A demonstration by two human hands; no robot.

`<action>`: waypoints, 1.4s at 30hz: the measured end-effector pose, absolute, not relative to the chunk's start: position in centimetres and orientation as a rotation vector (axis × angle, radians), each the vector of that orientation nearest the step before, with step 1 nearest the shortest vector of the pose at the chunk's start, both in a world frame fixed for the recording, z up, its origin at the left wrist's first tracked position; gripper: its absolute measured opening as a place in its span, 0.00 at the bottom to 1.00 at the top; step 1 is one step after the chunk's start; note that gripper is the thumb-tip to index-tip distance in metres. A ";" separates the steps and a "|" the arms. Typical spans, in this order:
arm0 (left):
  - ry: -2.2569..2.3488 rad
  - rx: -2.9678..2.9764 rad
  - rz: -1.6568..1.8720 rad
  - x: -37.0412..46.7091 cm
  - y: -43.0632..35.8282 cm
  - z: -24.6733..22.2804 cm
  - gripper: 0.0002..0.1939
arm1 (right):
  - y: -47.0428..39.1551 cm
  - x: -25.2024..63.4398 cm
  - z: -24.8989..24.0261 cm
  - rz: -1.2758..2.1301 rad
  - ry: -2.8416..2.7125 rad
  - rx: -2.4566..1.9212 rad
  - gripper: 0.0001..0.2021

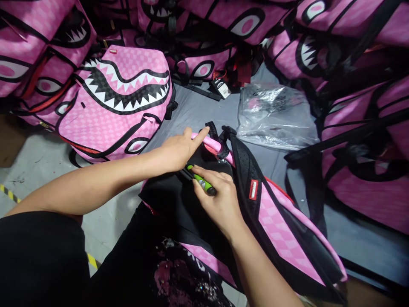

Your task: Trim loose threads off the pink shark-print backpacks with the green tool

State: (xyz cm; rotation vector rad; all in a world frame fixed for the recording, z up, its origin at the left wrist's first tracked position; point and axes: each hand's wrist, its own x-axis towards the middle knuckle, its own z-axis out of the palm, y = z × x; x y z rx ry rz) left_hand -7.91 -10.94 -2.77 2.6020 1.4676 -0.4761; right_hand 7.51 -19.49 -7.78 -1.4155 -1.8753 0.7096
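A pink and black backpack (287, 221) lies open at the table's near edge, its dark inside facing up. My right hand (219, 192) is closed around a green and black handled tool (204, 184), whose tip points into the bag near the opening's edge. Just above it, my left hand (183, 149) rests at the pink rim of the bag, index finger stretched out along the rim and the other fingers bent against black fabric. What the left fingers pinch is hidden. A small red label (253, 189) shows on the bag's black strap.
A pink backpack with a shark mouth (128, 85) lies at the left on the grey table (198, 106). A clear plastic bag (276, 117) and a white tag (222, 88) lie beyond my hands. More pink backpacks (361, 170) are piled behind and at the right.
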 end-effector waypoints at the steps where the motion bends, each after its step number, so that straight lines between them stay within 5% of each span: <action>1: 1.463 2.607 -0.471 -7.9 -10.9 -2.8 0.45 | -19.5 7.5 -7.8 0.728 -1.878 -1.399 0.12; 24: 1.455 2.594 -0.409 -8.0 -10.9 -3.2 0.45 | -19.8 6.9 -7.8 0.478 -1.974 -1.457 0.12; 42: 1.474 2.657 -0.343 -8.1 -10.8 -4.0 0.45 | -19.7 6.6 -8.0 0.681 -1.836 -1.436 0.12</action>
